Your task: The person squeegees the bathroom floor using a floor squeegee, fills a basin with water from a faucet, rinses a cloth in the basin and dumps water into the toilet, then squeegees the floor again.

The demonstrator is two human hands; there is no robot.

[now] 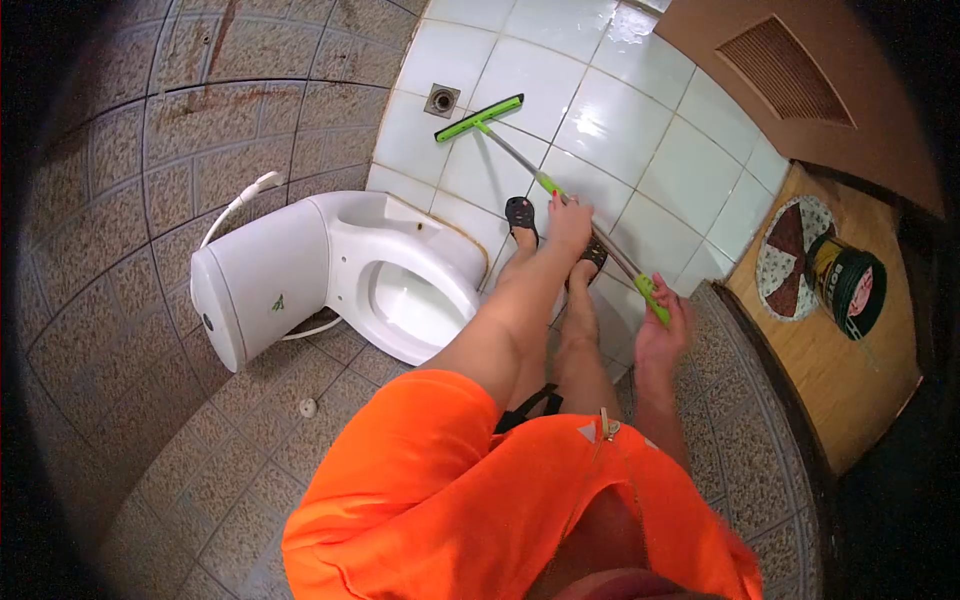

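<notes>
A floor squeegee with a green head, black blade edge and metal pole slants across the wet white tiles. Its head lies on the floor close to the square drain. My left hand is closed round the pole, just below its green middle joint. At the pole's near end, my right hand is closed on the green end grip, partly covering it. Both arms come out of a bright orange top. Below the pole, my feet in dark clogs stand on the tiles.
A white toilet with an open bowl stands to the left against a rough tiled wall. A bidet sprayer hangs behind it. On the right are a brown door with a vent, a patterned round mat and a dark green bucket.
</notes>
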